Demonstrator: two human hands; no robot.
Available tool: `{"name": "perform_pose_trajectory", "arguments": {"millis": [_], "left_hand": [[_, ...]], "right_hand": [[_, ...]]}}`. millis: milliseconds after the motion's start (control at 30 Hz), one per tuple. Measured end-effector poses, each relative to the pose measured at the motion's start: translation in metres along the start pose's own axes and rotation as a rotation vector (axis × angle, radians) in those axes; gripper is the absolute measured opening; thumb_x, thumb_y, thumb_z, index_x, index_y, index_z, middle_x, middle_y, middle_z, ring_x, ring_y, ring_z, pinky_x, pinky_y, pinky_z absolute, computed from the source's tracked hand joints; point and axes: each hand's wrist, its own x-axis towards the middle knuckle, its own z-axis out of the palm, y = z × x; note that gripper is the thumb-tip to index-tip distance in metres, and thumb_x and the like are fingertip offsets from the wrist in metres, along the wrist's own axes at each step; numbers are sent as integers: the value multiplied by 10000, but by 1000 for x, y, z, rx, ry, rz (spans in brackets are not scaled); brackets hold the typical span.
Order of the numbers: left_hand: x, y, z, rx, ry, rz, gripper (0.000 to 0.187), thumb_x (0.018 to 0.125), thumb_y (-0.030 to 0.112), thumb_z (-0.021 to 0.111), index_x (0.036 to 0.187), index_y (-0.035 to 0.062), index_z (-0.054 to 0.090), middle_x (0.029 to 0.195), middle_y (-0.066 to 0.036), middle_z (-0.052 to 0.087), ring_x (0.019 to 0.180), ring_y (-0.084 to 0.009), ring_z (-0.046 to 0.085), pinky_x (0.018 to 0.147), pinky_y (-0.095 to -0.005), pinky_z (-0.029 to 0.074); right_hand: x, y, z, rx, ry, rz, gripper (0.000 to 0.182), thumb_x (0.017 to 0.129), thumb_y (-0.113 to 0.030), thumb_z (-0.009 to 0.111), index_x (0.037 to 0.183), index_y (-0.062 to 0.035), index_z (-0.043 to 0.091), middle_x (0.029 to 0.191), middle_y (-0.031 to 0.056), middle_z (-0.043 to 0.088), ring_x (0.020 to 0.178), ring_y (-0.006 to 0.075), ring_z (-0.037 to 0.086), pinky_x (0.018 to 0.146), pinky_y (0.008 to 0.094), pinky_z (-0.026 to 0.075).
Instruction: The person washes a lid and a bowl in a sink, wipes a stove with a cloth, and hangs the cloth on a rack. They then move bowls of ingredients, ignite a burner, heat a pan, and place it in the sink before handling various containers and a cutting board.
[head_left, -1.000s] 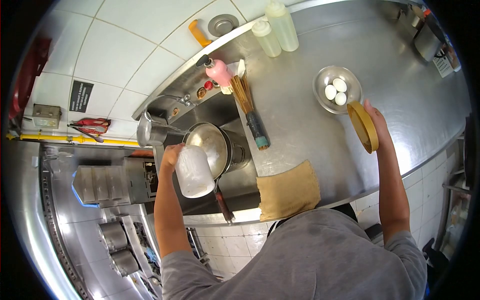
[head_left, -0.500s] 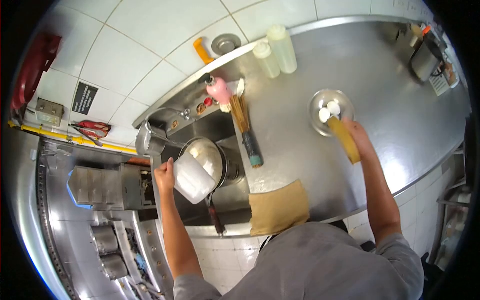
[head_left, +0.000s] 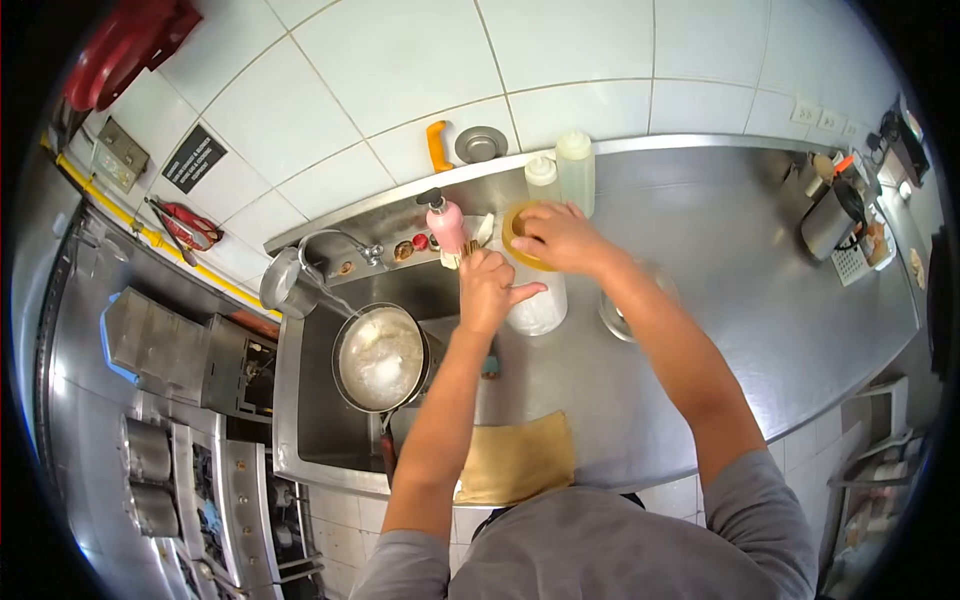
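Note:
A translucent white plastic container (head_left: 541,312) stands on the counter beside the sink. My left hand (head_left: 487,288) is at its left side, fingers curled and thumb stretched across the container's wall. My right hand (head_left: 563,238) grips a yellow round lid (head_left: 521,262) at the container's top; whether the lid is fully seated cannot be seen. Beneath my right forearm, a metal bowl (head_left: 610,318) is mostly hidden, and its contents are out of sight. A straw whisk with a dark handle (head_left: 490,367) lies largely behind my left hand and arm.
Water runs from the faucet (head_left: 345,238) into a pan (head_left: 382,358) in the sink. A pink pump bottle (head_left: 445,225) and two squeeze bottles (head_left: 575,175) stand along the back. A tan cloth (head_left: 517,460) lies at the front edge; a metal pitcher (head_left: 832,218) is far right.
My left hand has brought the container from over the sink to the counter. My right hand has carried the yellow lid from beside the bowl to the container's top. The view has shifted.

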Motion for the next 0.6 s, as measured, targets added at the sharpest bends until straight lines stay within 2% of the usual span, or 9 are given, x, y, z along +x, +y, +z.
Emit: {"name": "perform_pose_trajectory", "arguments": {"millis": [33,67,133,167,267,367,433,567,600], "left_hand": [[0,2,9,10,2,-38,510,520,336,882,646,54,476,921,-100,563,924,-289,508,793,-402,416],[0,5,18,12,11,-39,510,520,336,882,646,54,476,921,-100,563,924,-289,508,793,-402,416],[-10,8,33,-170,269,-261,755,478,314,912,1048,23,512,1265,-186,438,1112,-347,444,946,-456,393],[-15,8,41,-351,210,-411,988,460,288,921,1241,16,381,1419,-274,282,1296,-444,326,1084,-497,277],[-22,9,51,-311,161,-421,1144,480,283,917,1385,-3,280,1469,-284,195,1363,-453,222,1114,-497,235],[-24,0,54,-393,219,-392,1137,572,216,886,1450,5,197,1505,-278,126,1402,-435,144,1129,-474,216],[-26,-3,53,-353,135,-398,1078,598,188,866,1442,6,220,1507,-273,127,1401,-432,150,1131,-467,214],[-20,-9,59,-189,50,-398,931,672,181,815,1416,29,276,1499,-256,193,1364,-417,258,1103,-454,285],[-12,-13,62,-120,32,-406,885,694,190,801,1400,19,296,1498,-247,213,1354,-411,286,1094,-438,307]], "right_hand": [[3,8,10,-95,13,-14,375,923,-408,502,971,-68,655,1173,83,576,1217,301,462,1052,496,271],[3,12,14,-101,14,-20,375,923,-408,502,971,-68,655,1173,83,576,1217,301,462,1052,496,271],[-5,13,25,-229,43,-35,341,934,-385,472,1014,-103,645,1215,67,567,1274,314,427,1066,532,260],[-6,11,28,-225,37,-36,341,934,-385,472,1014,-103,645,1215,67,567,1274,314,427,1066,532,260],[0,2,43,-419,17,-200,334,936,-356,454,1027,-92,638,1269,64,552,1296,329,413,1067,560,260],[12,-5,70,-194,-131,-38,301,918,-308,475,1030,-75,629,1261,70,563,1286,328,429,1067,586,259],[10,-3,79,-246,55,-149,296,909,-284,475,1042,-61,616,1225,74,587,1268,322,450,1067,575,269],[31,15,76,-163,14,-54,232,880,-198,521,1053,-71,609,1207,80,595,1243,318,478,1053,519,325],[39,27,78,103,163,-27,267,884,-178,544,1130,-83,582,1244,83,571,1260,300,460,1064,469,318]]}}
